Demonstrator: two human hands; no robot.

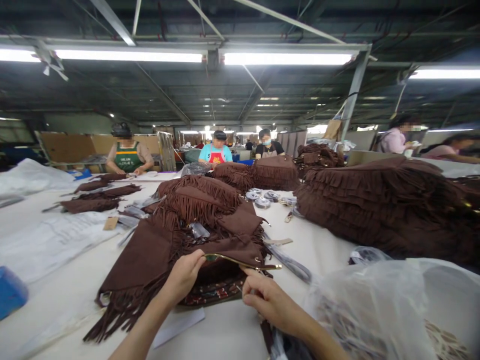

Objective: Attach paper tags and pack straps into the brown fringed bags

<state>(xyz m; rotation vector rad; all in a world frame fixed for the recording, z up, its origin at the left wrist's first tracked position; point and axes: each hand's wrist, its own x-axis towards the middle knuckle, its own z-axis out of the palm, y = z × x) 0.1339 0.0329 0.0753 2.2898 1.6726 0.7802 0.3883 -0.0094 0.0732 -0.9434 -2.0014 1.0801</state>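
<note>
A brown fringed bag (230, 246) lies in front of me with its gold zip opening spread and a dark patterned lining (213, 292) showing inside. My left hand (183, 276) pinches the left end of the zip edge between thumb and fingers. At the right side of the opening, my right hand (267, 299) has curled fingers, the index finger hooked at the zip edge; its fingertip is partly hidden. Another brown fringed piece (140, 255) lies under and left of the bag. A white paper (180, 326) rests on the table below it.
Piled brown fringed bags (360, 205) stand at the right. A clear plastic bag (367, 305) bulges at the front right. Wrapped straps (262, 199) lie beyond my bag. A blue object (11, 292) sits at the left edge. Several people work across the white table (75, 270).
</note>
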